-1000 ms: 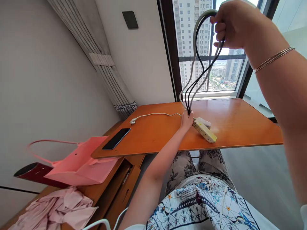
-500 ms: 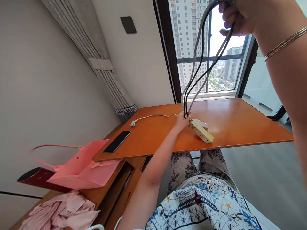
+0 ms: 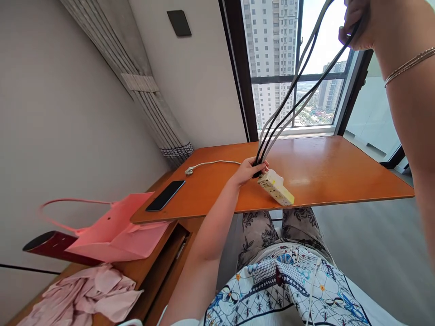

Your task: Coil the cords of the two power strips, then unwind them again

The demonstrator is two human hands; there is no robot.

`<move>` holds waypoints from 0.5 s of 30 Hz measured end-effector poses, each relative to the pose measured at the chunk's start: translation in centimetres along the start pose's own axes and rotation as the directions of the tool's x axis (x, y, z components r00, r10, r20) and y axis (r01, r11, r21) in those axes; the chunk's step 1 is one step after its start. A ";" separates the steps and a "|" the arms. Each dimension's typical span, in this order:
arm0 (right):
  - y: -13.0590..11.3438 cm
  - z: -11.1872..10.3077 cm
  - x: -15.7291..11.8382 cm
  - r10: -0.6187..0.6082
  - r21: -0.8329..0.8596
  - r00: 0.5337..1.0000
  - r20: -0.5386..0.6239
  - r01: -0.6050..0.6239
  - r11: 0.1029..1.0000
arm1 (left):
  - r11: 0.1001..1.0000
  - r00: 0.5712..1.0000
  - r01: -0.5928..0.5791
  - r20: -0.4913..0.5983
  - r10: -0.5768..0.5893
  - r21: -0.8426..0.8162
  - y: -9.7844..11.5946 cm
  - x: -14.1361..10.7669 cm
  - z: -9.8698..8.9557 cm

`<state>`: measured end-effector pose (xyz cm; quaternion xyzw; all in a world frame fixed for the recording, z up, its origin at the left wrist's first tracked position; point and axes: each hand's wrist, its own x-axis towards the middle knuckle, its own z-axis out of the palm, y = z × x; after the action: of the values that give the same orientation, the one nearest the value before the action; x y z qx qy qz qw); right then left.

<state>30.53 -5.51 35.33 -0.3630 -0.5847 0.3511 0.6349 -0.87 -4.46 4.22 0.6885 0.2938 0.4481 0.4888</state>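
Low over the wooden table, my left hand (image 3: pixel 250 170) is closed around the lower ends of black and light grey cables (image 3: pixel 283 108). My right hand (image 3: pixel 360 27), high at the upper right, grips the upper part of the same cables and holds them stretched in front of the window. Part of the loop runs out of the top of the view. Just right of my left hand, a white and yellow power strip (image 3: pixel 276 189) rests at the table's near edge. A white cord with a plug (image 3: pixel 189 170) lies on the table to the left.
The brown table (image 3: pixel 322 167) stands before a window (image 3: pixel 272 54). A black phone (image 3: pixel 166 195) lies at its left end. Beside it on a lower cabinet are a pink bag (image 3: pixel 115 231), a dark red box (image 3: pixel 54 246) and crumpled pink cloth (image 3: pixel 88 294).
My right hand has moved right and slightly up, pulling the cable loop straighter. My left hand and the power strip have shifted slightly left.
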 end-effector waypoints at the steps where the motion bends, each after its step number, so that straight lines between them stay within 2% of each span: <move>1: 0.7 -0.8 0.1 0.057 -0.008 0.996 -0.073 -0.057 0.998 | 1.000 1.000 -0.010 0.013 0.010 -0.009 0.5 -0.2 -0.3; 2: 1.5 -1.6 0.1 0.092 -0.014 0.985 -0.142 -0.095 0.995 | 0.999 0.999 -0.024 0.022 0.025 -0.028 0.9 -0.3 -0.7; 3: 2.6 -2.5 0.0 0.105 -0.018 0.982 -0.159 -0.110 0.994 | 0.997 0.999 -0.040 0.027 0.042 -0.058 1.4 -0.5 -1.0; 6: 6.5 -4.9 -0.6 0.109 -0.054 0.982 -0.152 -0.118 0.992 | 0.977 0.997 -0.064 0.027 0.071 -0.202 3.0 -0.8 -1.6; 9: 11.3 -6.8 -1.4 0.115 -0.177 0.987 -0.116 -0.135 0.975 | 0.940 1.000 -0.007 -0.020 0.000 -0.342 4.7 -0.9 -1.7; 12: 16.4 -8.2 -2.7 0.069 -0.290 0.997 -0.036 -0.077 0.954 | 0.865 0.988 0.042 -0.107 -0.109 -0.500 5.9 -1.0 -1.4; 13: 18.0 -8.6 -3.5 -0.009 -0.412 1.000 0.028 0.020 0.911 | 0.834 0.981 0.051 -0.127 -0.145 -0.550 6.0 -1.1 -1.3; 15: 20.6 -9.0 -5.3 -0.064 -0.473 0.995 0.072 0.091 0.876 | 0.780 0.964 0.078 -0.151 -0.217 -0.621 6.1 -1.2 -1.2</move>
<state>38.70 -0.52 14.30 -0.4744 -0.6840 0.1809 0.5238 -2.66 -7.06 9.66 0.4163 0.2375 0.5505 0.6836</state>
